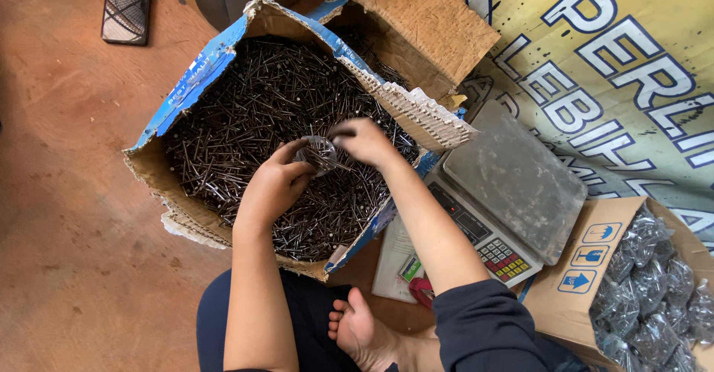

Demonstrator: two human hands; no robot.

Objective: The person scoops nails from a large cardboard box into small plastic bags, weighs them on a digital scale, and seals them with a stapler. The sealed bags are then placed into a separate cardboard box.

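Phone [126,6] lies on the red floor [59,193], far left. Torn carton [186,82] is heaped with loose dark nails [253,112]. Over the heap, a small clear plastic bag [320,153] is gripped by the left hand [274,186]; right hand [364,140] is pinched shut at the bag mouth, apparently on nails, though that grip is blurred. Scale [513,179] sits right of it, then a box of filled bags [647,283]. Risks: thin film is likely pierced by points; nails are spilled if the mouth sags; fingers could be pricked.

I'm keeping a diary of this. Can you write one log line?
left hand: holds small clear bag | right hand: at bag mouth | under: torn box of nails | beside: scale
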